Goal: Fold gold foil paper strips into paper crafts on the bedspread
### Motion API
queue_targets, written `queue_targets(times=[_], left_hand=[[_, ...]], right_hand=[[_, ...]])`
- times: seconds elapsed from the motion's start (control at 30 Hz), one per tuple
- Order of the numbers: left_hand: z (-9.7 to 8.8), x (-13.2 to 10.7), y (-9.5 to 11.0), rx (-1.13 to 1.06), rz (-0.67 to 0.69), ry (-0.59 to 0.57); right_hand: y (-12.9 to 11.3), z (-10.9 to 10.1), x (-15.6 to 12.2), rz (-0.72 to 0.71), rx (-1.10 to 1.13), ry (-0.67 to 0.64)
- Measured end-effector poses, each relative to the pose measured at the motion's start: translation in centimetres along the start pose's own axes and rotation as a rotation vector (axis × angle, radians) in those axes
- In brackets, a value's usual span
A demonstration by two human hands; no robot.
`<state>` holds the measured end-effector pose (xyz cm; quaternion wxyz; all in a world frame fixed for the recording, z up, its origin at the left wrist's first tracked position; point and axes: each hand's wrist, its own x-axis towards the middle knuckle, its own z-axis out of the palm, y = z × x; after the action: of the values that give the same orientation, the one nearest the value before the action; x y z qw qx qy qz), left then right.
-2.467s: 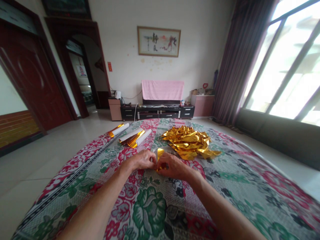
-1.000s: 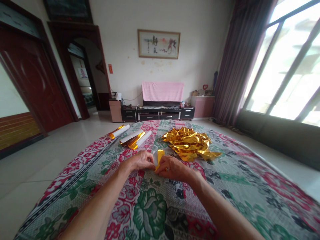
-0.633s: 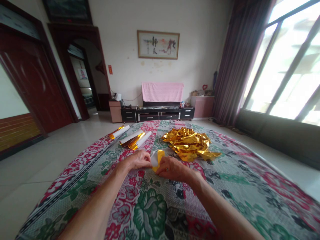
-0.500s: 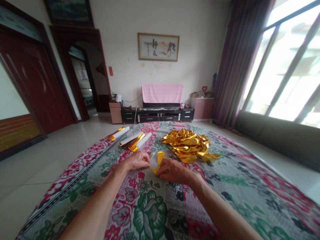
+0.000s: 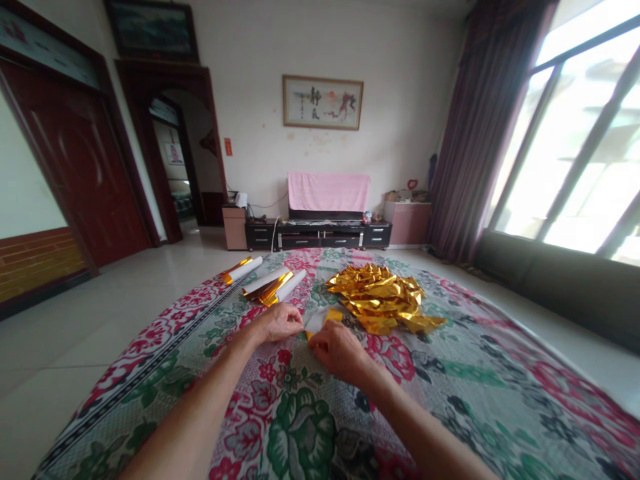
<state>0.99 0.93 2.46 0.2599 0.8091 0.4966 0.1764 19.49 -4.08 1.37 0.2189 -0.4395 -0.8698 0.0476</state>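
Note:
Between my two hands is a small sheet of gold foil paper (image 5: 319,323), its white back partly showing and its gold edges turned over. My left hand (image 5: 281,323) pinches the sheet's left corner. My right hand (image 5: 339,348) has its fingers closed on the near right part and covers some of it. Just beyond and to the right lies a heap of folded gold foil pieces (image 5: 383,293). Rolled gold-and-white foil sheets (image 5: 274,283) rest on the cloth past my left hand, with another roll (image 5: 243,269) farther left.
A round table under a flowered cloth (image 5: 300,427) fills the foreground. Past its far edge stands a low black TV cabinet (image 5: 320,239) with a pink cloth (image 5: 329,192) draped over the screen. A window and purple curtain (image 5: 493,120) are at right, a red door (image 5: 75,147) at left.
My right hand has turned and shifted a little on the sheet, and the gold strip now slants to the right. My left hand keeps its pinch. The whole view has tilted slightly upward.

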Motion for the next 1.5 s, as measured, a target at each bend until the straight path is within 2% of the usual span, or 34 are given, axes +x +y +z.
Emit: queue_targets(times=[0.1, 0.23, 0.37, 0.47, 0.73, 0.97, 1.5], left_hand=[[0.0, 0.1, 0.3, 0.011, 0.055, 0.021], [0.3, 0.2, 0.5, -0.063, 0.068, -0.022], [0.7, 0.3, 0.8, -0.044, 0.096, 0.002], [0.9, 0.3, 1.1, -0.016, 0.104, -0.028], [0.6, 0.0, 1.4, 0.012, 0.109, -0.128], [0.8, -0.1, 1.9, 0.023, 0.038, -0.162], [1.0, 0.2, 1.6, -0.020, 0.021, -0.179]], right_hand=[[-1.2, 0.3, 0.4, 0.161, -0.068, -0.003], [-1.4, 0.6, 0.9, 0.200, -0.098, -0.013], [-0.4, -0.1, 1.2, 0.100, -0.048, -0.091], [0.3, -0.8, 1.0, 0.010, 0.003, -0.135], [1.2, -1.4, 0.4, -0.143, 0.093, -0.097], [2.0, -2.2, 0.0, -0.225, 0.215, -0.146], [2.4, -2.9, -0.6, -0.292, 0.159, -0.126]])
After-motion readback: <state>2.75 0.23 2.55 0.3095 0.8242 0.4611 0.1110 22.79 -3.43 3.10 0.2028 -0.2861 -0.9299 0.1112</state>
